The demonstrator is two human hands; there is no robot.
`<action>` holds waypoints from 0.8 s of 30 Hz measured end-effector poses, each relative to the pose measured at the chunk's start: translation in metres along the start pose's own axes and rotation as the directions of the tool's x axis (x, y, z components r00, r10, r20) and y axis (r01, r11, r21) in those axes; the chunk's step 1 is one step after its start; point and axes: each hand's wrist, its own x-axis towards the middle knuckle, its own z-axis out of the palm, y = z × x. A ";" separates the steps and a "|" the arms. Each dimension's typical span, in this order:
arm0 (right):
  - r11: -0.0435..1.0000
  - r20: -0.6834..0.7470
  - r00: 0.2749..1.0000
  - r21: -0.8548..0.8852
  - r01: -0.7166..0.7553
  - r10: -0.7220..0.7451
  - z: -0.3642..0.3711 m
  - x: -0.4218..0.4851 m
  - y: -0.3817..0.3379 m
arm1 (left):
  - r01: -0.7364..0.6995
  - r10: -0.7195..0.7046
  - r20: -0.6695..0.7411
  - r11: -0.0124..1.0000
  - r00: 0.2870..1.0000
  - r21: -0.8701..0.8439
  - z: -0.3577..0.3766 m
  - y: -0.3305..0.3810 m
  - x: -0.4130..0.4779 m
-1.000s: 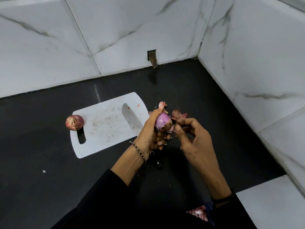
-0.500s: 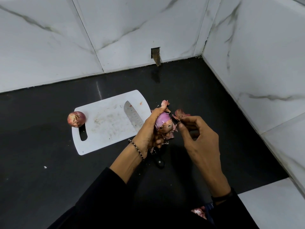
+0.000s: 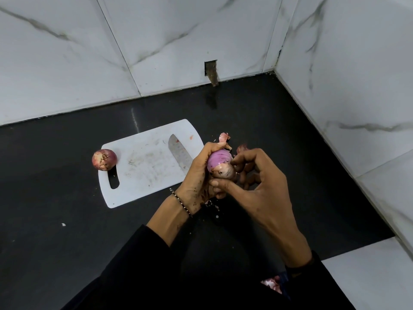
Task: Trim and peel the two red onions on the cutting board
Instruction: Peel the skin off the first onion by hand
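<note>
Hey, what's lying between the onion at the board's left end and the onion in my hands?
In the head view, just the white cutting board, with the knife blade lying flat on it.

Knife [image 3: 180, 154] on board [image 3: 143, 175], onion [image 3: 104, 162] at left edge

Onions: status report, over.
Left hand grips half-peeled onion; right hand pinches it. Second onion, skin on, at handle end of board. Knife on board.
</note>
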 end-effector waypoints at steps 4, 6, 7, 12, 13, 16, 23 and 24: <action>1.000 -0.003 1.000 0.006 0.008 -0.007 0.001 -0.001 0.000 | -0.008 0.009 -0.006 1.000 1.000 0.015 0.000 -0.001 0.001; 1.000 -0.001 1.000 -0.001 0.020 -0.020 0.001 -0.001 0.000 | -0.003 0.004 -0.027 0.999 1.000 0.036 0.001 -0.001 0.001; 1.000 0.002 1.000 0.000 0.023 -0.023 0.001 -0.001 0.001 | -0.003 0.005 -0.041 0.999 0.999 0.040 0.002 -0.001 0.001; 0.999 -0.011 0.999 -0.020 0.037 -0.037 0.002 -0.001 0.003 | -0.031 0.034 -0.071 0.998 0.997 0.055 0.006 0.002 -0.003; 0.999 -0.014 0.999 -0.017 0.037 -0.037 0.003 -0.001 0.004 | -0.039 0.044 -0.077 0.997 0.996 0.067 0.006 0.003 -0.003; 1.000 -0.020 1.000 0.007 0.015 -0.015 0.002 0.000 0.006 | -0.047 0.053 -0.058 0.995 0.997 0.087 0.007 0.003 -0.003; 0.999 -0.055 0.998 0.030 -0.022 0.023 0.008 -0.007 0.006 | -0.048 0.052 -0.066 0.997 0.996 0.062 0.013 0.004 -0.004; 0.997 -0.060 0.996 0.044 -0.063 0.066 0.007 -0.006 0.006 | -0.044 0.048 -0.075 0.997 0.996 0.060 0.013 0.004 -0.005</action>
